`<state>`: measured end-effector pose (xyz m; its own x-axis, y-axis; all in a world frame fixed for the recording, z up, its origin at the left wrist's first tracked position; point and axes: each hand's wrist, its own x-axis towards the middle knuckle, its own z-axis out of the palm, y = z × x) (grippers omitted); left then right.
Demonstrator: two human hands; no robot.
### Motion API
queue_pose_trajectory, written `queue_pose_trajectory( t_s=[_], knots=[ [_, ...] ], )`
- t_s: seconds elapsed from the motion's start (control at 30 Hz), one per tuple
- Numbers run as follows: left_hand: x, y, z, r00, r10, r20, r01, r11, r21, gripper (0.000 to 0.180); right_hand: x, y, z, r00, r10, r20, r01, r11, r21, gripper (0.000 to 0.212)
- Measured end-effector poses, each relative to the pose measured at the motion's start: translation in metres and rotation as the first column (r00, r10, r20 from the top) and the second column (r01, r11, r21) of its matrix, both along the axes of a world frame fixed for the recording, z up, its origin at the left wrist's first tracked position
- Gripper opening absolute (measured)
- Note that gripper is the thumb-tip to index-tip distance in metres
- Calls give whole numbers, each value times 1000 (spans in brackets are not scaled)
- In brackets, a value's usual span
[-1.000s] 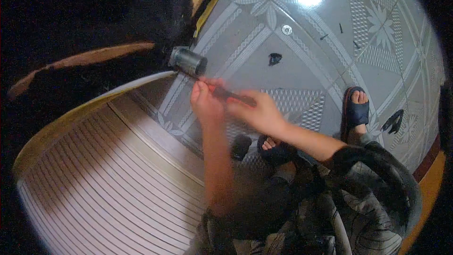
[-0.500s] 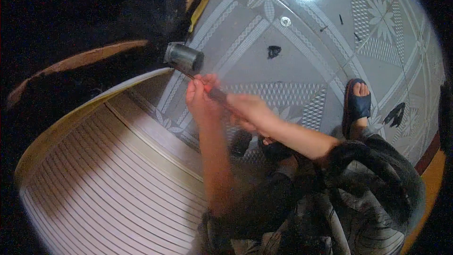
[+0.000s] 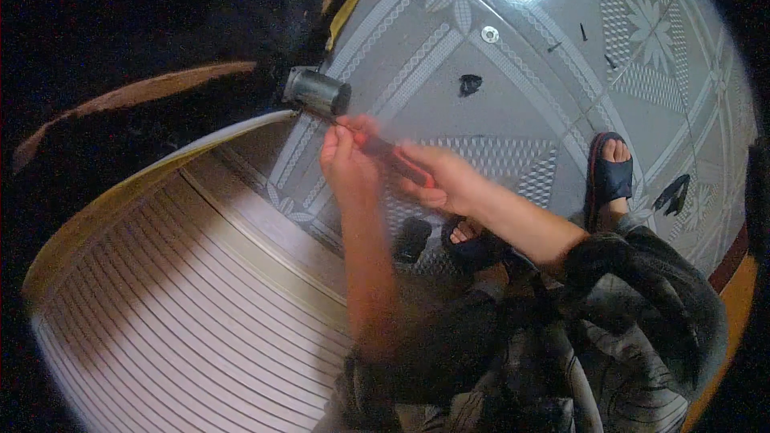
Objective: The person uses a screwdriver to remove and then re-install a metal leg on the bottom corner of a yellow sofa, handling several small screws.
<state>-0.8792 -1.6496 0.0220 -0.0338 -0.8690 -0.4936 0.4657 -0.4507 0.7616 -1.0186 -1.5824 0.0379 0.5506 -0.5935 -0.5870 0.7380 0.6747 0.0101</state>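
Note:
A screwdriver with a red and black handle (image 3: pixel 391 154) points up and to the left. My right hand (image 3: pixel 453 176) is closed round the rear of its handle. At the front of the tool, my left hand (image 3: pixel 349 162) has its fingers closed about the shaft and the collar of the handle, somewhat blurred. Just beyond those fingers is a grey metal cylinder (image 3: pixel 321 92), fixed to a dark surface at its left end. The screwdriver's tip lies close under the cylinder; whether it sits in a screw I cannot tell.
A ribbed pale panel (image 3: pixel 200 297) with a yellowish edge curves along the left. On the patterned tile floor (image 3: pixel 417 56) lie a metal washer (image 3: pixel 489 34), several dark screws (image 3: pixel 584 31), a black scrap (image 3: pixel 469 85) and another black piece (image 3: pixel 672 194). My sandalled foot (image 3: pixel 611 172) stands right.
My right hand has shifted slightly right and its grip has loosened, showing more of the red handle. The left hand stays at the front of the screwdriver. The view has shifted slightly.

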Motion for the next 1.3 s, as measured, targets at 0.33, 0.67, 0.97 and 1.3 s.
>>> queue_pose_trajectory(
  t_s=[0.33,0.67,0.97,1.3],
  knots=[
    [-26,-3,0,989,90,-115,-90,996,6,11,1,-12,6,-118,-207,-971,-536,836,-113,27],
    [-6,-2,-11,949,-48,-311,43,999,-23,16,9,4,22,15,-323,-946,-541,793,-279,38],
    [-11,-6,9,982,16,-190,13,989,149,19,12,-9,-13,525,213,-824,-376,927,1,42],
    [-7,-5,2,995,23,-97,-13,994,104,16,22,-2,24,415,112,-903,-491,863,-118,39]
  ],
)
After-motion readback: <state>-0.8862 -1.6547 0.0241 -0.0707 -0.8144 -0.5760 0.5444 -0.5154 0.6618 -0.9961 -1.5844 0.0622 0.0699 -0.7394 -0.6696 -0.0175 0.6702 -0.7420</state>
